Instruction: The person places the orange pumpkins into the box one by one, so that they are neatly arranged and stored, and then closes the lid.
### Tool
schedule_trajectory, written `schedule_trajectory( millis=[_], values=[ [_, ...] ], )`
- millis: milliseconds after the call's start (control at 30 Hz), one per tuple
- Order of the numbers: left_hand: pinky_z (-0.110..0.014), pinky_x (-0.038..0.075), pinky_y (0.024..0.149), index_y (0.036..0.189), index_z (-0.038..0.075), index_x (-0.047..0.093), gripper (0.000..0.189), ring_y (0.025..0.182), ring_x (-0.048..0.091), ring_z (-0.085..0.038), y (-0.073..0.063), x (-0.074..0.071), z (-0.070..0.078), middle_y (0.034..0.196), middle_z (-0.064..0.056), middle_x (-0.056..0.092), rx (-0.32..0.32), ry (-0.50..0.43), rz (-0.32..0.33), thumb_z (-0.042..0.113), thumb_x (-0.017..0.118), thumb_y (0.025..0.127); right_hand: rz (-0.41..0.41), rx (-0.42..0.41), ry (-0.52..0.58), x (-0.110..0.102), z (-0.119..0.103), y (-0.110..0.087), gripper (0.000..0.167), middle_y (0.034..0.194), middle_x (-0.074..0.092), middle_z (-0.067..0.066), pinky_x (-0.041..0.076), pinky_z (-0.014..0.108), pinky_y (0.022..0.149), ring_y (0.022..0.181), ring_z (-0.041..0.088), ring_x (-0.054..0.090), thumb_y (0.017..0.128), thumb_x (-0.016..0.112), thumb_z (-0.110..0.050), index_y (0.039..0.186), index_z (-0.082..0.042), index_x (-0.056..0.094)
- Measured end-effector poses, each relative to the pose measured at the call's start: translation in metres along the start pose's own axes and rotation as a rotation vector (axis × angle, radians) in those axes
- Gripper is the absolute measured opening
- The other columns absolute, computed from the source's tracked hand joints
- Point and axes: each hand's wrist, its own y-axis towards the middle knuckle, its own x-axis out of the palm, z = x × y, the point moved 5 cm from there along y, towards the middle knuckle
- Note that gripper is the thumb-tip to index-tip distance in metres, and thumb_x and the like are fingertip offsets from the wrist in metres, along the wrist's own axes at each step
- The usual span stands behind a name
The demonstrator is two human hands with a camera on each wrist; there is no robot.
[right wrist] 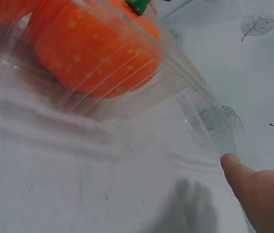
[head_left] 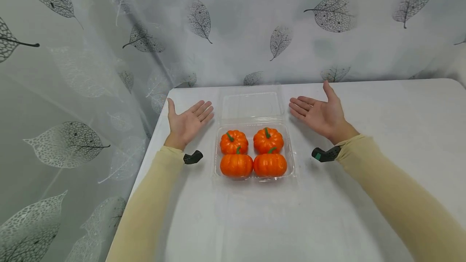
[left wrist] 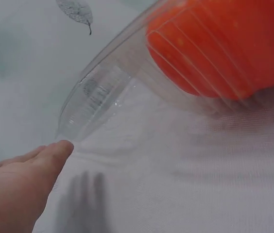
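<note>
A clear plastic clamshell box [head_left: 217, 148] sits on the table with its lid [head_left: 251, 106] folded back flat behind it. Inside the base are several orange toy pumpkins with green stems: one at back left [head_left: 234, 142], one at back right [head_left: 268, 140], and two in front, left [head_left: 236, 165] and right [head_left: 270, 165]. To the box's left, my left hand [head_left: 187, 125] is held palm up, fingers straight, with nothing in it. On the other side my right hand [head_left: 322, 117] is spread the same way, also holding nothing. Both hands are apart from the box.
The table [head_left: 393, 144] has a white cover, and its left edge runs close beside my left forearm. A curtain with a leaf print [head_left: 233, 31] hangs behind and to the left. Each wrist carries a black camera mount, one left [head_left: 193, 157], one right [head_left: 325, 155].
</note>
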Motion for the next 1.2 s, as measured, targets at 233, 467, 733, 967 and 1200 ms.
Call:
schedule_trajectory(
  millis=[233,467,733,967,1200],
  values=[
    [-0.044,0.015,0.124,0.162,0.004,0.005,0.118,0.153,0.014,-0.032,0.004,-0.002,-0.011,0.167,-0.017,0.013,-0.041,0.076,0.041,0.086,0.042,0.085,0.016,0.027,-0.072,-0.012,0.008,0.007,0.113,0.170,0.000,0.001,0.012,0.036,0.124,0.155,0.020,0.007,0.090,0.060,-0.068,0.162,-0.018,-0.012],
    [-0.043,0.019,0.123,0.161,0.002,0.007,0.116,0.152,0.021,-0.030,0.006,-0.004,-0.018,0.166,-0.017,0.018,-0.068,0.110,0.059,0.086,0.036,0.087,0.013,0.036,-0.118,-0.014,0.014,0.010,0.114,0.170,0.000,0.002,0.011,0.037,0.125,0.155,0.020,0.006,0.090,0.058,-0.071,0.162,-0.016,-0.011],
    [-0.042,0.017,0.124,0.161,0.002,0.008,0.118,0.152,0.019,-0.028,0.009,-0.001,-0.020,0.165,-0.016,0.021,-0.083,0.155,0.038,0.086,0.040,0.086,-0.006,0.041,-0.142,-0.011,0.016,0.011,0.113,0.170,0.003,0.002,0.010,0.039,0.125,0.155,0.020,0.006,0.090,0.057,-0.072,0.162,-0.015,-0.009],
    [-0.043,0.020,0.123,0.161,0.001,0.010,0.116,0.151,0.023,-0.029,0.012,0.002,-0.019,0.164,-0.016,0.024,-0.085,0.207,0.030,0.087,0.032,0.087,-0.019,0.029,-0.180,-0.008,0.016,0.011,0.115,0.170,0.003,0.002,0.009,0.040,0.125,0.155,0.020,0.006,0.089,0.057,-0.073,0.162,-0.014,-0.008],
    [-0.043,0.021,0.123,0.161,0.002,0.014,0.116,0.150,0.027,-0.029,0.012,0.007,-0.016,0.162,-0.015,0.029,-0.062,0.231,0.041,0.087,0.037,0.086,-0.045,-0.005,-0.225,0.003,0.012,0.006,0.110,0.170,0.005,0.002,0.011,0.040,0.125,0.154,0.020,0.009,0.091,0.056,-0.071,0.163,-0.013,-0.006]
  ],
)
